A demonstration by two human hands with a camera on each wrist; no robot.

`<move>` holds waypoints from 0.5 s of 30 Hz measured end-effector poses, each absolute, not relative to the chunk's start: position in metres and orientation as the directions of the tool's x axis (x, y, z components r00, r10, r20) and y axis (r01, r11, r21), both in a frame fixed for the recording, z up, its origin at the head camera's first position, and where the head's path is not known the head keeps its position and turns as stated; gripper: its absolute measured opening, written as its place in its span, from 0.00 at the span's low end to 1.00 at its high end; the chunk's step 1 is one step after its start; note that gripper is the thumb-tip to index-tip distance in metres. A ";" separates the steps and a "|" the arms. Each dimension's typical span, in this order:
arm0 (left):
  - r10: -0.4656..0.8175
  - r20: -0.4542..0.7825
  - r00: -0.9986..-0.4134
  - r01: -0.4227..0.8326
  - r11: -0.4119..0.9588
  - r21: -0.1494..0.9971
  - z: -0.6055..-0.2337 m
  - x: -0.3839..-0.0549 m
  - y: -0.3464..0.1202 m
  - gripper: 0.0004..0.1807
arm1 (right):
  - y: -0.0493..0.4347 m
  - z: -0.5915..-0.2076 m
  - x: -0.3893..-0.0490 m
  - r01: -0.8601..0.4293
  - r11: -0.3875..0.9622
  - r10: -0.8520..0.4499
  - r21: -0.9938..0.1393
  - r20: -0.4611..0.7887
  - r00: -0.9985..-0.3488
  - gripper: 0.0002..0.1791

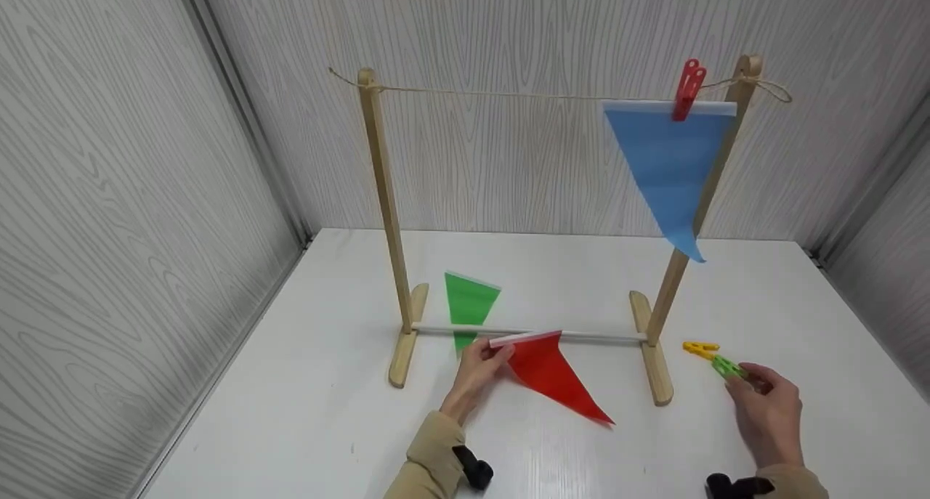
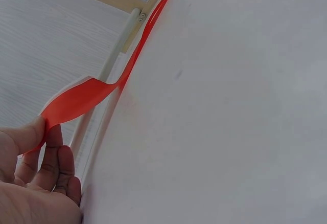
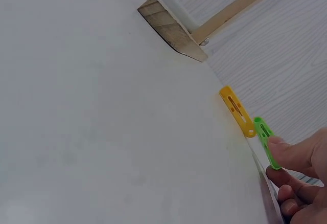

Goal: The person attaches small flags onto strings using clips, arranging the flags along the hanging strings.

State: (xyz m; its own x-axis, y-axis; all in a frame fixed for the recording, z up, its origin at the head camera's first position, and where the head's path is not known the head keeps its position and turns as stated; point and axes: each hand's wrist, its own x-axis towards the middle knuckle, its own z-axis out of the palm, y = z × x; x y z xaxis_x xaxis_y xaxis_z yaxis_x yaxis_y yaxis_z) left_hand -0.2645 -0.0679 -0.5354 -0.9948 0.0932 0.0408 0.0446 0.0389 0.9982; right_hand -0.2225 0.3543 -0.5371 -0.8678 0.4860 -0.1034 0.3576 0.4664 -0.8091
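While the L hand [image 1: 477,372] pinches the red flag [image 1: 552,374] by the left end of its white band [image 1: 528,338], the R hand [image 1: 771,404], well apart & nearer the tabletop [image 1: 290,412]'s right edge, grips the green clip [image 1: 726,366] btwn thumb & finger. Red flag's long axis slants from band to tip, twd the near edge (out of view) & rightward, so the tip lies btwn the 2 hands; can't tell if it touches the tabletop. Yellow clip [image 1: 700,349] lies just beside the green clip, on its left. Green flag [image 1: 468,299] lies under the crossbar [image 1: 596,335], tip twd the near edge, closer to the L hand. Farther out & up, the string [image 1: 508,94] runs L to R btwn the posts [image 1: 383,187], roughly parallel w/ the crossbar; blue flag [image 1: 668,157] hangs near its right end on the red clip [image 1: 686,92], on the R hand's side.
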 end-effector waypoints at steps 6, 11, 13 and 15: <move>0.100 0.037 -0.994 0.041 0.040 0.998 -0.536 -0.264 -0.068 0.20 | 0.352 -0.536 -0.222 0.348 0.463 0.476 -0.815 -0.102 -0.874 0.27; 0.103 0.039 -0.994 0.043 0.038 0.998 -0.535 -0.264 -0.069 0.20 | 0.348 -0.534 -0.224 0.313 0.462 0.461 -0.830 -0.077 -0.884 0.27; 0.103 0.044 -0.994 0.049 0.041 0.998 -0.535 -0.265 -0.069 0.20 | 0.347 -0.533 -0.224 0.292 0.462 0.457 -0.837 -0.057 -0.888 0.27; 0.101 0.047 -0.994 0.052 0.043 0.998 -0.535 -0.265 -0.068 0.19 | 0.345 -0.532 -0.224 0.268 0.463 0.458 -0.845 -0.030 -0.888 0.27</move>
State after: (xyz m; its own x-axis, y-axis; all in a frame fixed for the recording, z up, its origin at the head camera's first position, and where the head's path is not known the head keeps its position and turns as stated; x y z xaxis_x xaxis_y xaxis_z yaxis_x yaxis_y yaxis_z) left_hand -0.2646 -0.0684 -0.5351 -0.9938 0.1006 0.0472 0.0517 0.0429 0.9977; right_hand -0.2242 0.3449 -0.5317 -0.8883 0.4582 -0.0301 0.2677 0.4634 -0.8447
